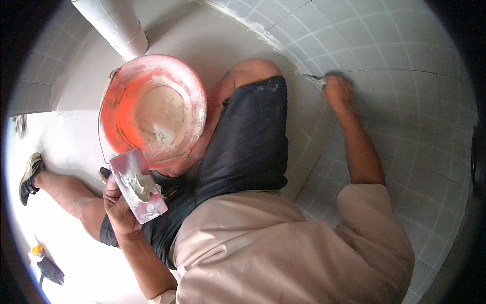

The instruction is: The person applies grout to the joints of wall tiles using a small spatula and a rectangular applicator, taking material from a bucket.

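The bucket (121, 119) is bright orange-red, its rim smeared chalky white, with off-white paste (164, 109) inside. The flat board (124, 164) is pinkish purple, streaked with pale grey-white filler (139, 188). Blue-grey tiles (387, 43) carry a grid of paler lines. The pipe (114, 28) is white, the shorts (248, 134) are charcoal black, the shirt (263, 243) is plain beige-pink, and the shoe (26, 186) is black with a pale sole.

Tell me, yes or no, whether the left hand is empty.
No, the left hand is holding a flat pink plate smeared with pale paste.
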`<state>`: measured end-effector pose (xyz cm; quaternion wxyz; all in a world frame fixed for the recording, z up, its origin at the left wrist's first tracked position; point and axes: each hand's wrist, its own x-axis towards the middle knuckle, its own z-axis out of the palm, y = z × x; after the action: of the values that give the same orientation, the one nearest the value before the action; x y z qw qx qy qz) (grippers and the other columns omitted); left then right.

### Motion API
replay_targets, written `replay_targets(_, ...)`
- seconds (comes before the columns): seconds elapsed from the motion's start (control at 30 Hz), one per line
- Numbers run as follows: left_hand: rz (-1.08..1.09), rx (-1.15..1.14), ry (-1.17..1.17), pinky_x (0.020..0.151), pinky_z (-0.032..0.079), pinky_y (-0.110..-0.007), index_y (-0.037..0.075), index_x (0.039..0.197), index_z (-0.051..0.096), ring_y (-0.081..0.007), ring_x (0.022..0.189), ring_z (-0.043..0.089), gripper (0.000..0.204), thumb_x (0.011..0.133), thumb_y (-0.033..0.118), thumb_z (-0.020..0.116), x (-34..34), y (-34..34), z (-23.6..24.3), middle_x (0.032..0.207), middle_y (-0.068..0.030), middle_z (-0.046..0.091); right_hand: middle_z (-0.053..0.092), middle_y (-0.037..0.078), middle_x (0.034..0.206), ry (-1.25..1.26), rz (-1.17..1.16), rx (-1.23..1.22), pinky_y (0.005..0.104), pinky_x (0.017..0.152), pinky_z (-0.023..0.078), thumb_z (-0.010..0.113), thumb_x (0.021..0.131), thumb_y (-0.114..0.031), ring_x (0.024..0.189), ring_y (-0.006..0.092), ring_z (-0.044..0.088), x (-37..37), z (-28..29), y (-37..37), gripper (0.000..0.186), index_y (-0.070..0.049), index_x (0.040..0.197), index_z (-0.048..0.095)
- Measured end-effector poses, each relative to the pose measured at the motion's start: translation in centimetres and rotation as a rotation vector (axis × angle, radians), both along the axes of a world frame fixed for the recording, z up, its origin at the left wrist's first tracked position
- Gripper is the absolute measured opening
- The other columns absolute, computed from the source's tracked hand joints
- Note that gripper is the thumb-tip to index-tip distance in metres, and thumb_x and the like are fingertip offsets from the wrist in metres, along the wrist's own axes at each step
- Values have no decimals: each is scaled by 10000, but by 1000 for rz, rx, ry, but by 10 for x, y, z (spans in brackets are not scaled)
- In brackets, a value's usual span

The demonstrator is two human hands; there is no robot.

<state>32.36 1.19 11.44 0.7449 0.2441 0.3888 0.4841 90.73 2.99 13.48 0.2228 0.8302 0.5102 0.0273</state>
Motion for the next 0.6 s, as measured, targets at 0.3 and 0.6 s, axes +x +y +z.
replay_targets(0.3, -165, -37, 0, 892, 553, -361, -72, 1328, 515, -242, 1013, 678, 524, 812, -32, 601, 51, 28, 32, 1184, -178, 657, 710, 150, 1019, 63, 46, 332, 421, 823, 547, 685, 832, -124, 927, 316, 692, -34, 69, -3, 260, -68, 1084, 717)
replay_targets(0.6, -295, -1, -274, 947, 525, -353, -62, 1336, 528, -227, 1076, 657, 432, 911, -17, 592, 96, 55, 24, 1218, -174, 650, 715, 152, 875, 1131, 639, 195, 311, 721, 530, 707, 763, -8, 794, 197, 695, -169, 188, 5, 240, 11, 1002, 714)
